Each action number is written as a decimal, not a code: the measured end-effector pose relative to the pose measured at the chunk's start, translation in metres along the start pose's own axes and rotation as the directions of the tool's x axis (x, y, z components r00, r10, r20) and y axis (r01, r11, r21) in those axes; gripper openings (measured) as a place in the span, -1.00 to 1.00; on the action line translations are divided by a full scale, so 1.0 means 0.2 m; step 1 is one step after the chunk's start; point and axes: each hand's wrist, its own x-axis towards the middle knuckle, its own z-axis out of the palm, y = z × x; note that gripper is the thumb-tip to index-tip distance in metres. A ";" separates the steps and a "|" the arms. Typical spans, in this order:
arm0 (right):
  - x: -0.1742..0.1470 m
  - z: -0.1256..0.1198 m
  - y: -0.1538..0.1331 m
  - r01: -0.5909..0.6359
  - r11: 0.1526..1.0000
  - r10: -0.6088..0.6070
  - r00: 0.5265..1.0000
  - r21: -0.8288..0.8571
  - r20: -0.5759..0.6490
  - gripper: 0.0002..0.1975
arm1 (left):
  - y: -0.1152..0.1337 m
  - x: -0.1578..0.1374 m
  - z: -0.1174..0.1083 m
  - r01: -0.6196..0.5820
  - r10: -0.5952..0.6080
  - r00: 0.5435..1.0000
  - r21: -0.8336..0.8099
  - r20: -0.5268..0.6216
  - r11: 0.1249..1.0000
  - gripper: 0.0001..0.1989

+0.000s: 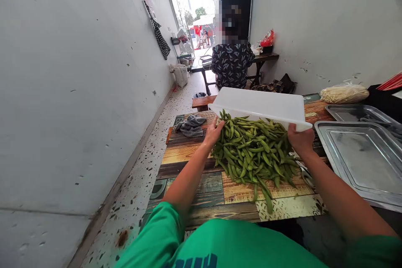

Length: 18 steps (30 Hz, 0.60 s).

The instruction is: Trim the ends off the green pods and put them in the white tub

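A white plastic tub (260,102) is tipped on its side over the table, its bottom turned away from me. Green edamame pods (251,150) lie in a wide heap on the tabletop below its rim, and a few have strayed toward the near edge. My left hand (214,132) is at the tub's left corner, fingers around the rim beside the pods. At the right corner, my right hand (300,137) grips the rim with the thumb on top. A pair of scissors (307,176) lies partly hidden near my right forearm.
Metal trays (364,155) stand on the right, with a bag of thin white sticks (344,92) behind them. A grey cloth (191,125) lies at the table's far left. Beyond, a person (233,65) sits at another table, back toward me. A wall runs along the left.
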 end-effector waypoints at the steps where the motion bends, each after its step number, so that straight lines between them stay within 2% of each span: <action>1: 0.01 0.01 0.00 -0.029 0.999 0.030 1.000 0.016 -0.008 -0.57 | 0.00 0.00 0.00 -0.018 0.019 0.999 -0.022 0.035 1.000 -0.37; 3: 0.02 0.01 0.01 -0.043 0.999 0.043 0.999 0.030 -0.001 -0.57 | 0.00 0.01 -0.02 -0.024 0.028 0.997 -0.046 0.073 0.999 -0.51; 6: 0.04 -0.02 0.00 -0.035 0.999 0.035 0.999 0.018 -0.005 -0.61 | 0.01 0.01 -0.05 -0.032 0.033 0.999 -0.030 0.042 0.999 -0.58; 9: 0.07 -0.06 -0.03 -0.060 0.998 0.060 0.998 0.016 0.014 -0.63 | 0.03 0.02 -0.07 -0.044 0.044 0.999 0.034 0.000 0.998 -0.60; 12: 0.09 -0.09 -0.04 -0.084 0.996 0.083 0.996 0.025 0.034 -0.64 | 0.04 0.04 -0.08 -0.031 0.029 0.999 0.079 0.022 0.996 -0.58; 18: 0.14 -0.10 -0.03 -0.096 0.995 0.096 0.995 0.006 -0.018 -0.67 | 0.03 0.11 -0.06 -0.058 0.056 0.998 0.077 0.027 0.995 -0.57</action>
